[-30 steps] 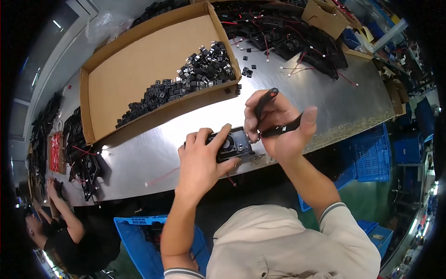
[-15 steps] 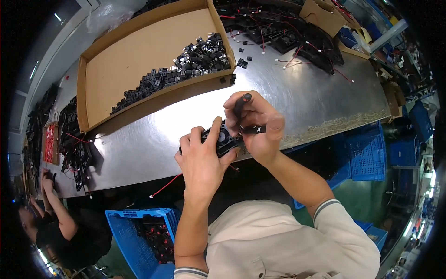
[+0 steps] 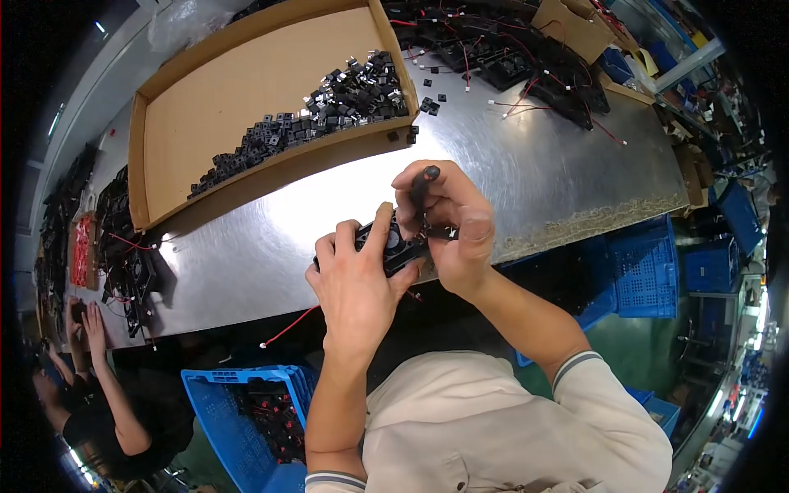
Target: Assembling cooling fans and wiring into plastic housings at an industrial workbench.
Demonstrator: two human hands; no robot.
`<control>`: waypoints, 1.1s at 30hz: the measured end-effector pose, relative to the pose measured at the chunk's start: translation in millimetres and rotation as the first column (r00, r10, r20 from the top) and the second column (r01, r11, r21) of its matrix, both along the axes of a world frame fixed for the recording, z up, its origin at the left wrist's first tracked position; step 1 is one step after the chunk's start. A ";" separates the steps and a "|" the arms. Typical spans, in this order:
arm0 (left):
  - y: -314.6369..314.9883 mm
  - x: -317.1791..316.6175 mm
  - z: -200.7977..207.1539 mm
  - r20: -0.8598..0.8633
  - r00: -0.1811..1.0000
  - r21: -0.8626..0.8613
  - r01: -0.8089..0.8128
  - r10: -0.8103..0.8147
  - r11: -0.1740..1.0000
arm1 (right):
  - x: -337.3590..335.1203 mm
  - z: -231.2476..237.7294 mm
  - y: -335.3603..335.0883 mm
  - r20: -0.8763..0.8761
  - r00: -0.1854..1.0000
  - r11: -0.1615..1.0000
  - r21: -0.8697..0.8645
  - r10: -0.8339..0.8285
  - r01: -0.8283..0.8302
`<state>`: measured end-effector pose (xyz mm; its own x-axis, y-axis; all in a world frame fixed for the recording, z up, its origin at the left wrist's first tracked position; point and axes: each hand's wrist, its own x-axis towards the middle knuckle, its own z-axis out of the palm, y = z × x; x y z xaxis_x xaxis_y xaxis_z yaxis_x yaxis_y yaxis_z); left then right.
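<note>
While the left hand [image 3: 353, 287] is gripping a black housing [image 3: 394, 240] at the near edge of a metal bench [image 3: 567, 172], the right hand [image 3: 462, 238] is curling around a black-handled tool [image 3: 423, 187] at the housing's right end, its grip hiding the tip. This piece is apparently sitting mid-work; how much is finished isn't showing. Beyond, small black parts [image 3: 353, 97] are lying heaped in a cardboard box [image 3: 222, 90]; below, dark wired pieces [image 3: 275, 419] are lying in a blue crate [image 3: 230, 435].

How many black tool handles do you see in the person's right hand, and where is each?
2. One black, rod-like handle points upward in the right hand; another black handle, partly hidden, shows lower, near the thumb. The hand may hide more.
</note>
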<state>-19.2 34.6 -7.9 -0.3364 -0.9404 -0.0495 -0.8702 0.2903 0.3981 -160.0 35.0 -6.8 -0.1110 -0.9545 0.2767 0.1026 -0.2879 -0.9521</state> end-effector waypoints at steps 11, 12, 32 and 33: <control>-2.0 -0.6 3.4 -0.006 1.000 0.015 0.005 -0.004 1.000 | 4.6 1.5 -2.0 0.001 0.998 0.998 0.033 -0.062 0.062; -3.6 0.6 2.4 -0.018 1.000 0.019 0.015 -0.015 1.000 | 4.0 1.9 -2.9 -0.012 0.999 0.998 0.043 -0.053 0.053; -120.3 14.0 -12.2 -0.113 0.615 -0.052 0.781 -0.781 0.622 | -38.5 11.6 -55.3 0.120 0.426 0.440 -0.138 0.897 -0.887; -121.2 12.4 -12.7 -0.126 0.618 -0.045 0.778 -0.776 0.626 | -37.7 13.5 -54.7 0.116 0.407 0.419 -0.110 0.906 -0.901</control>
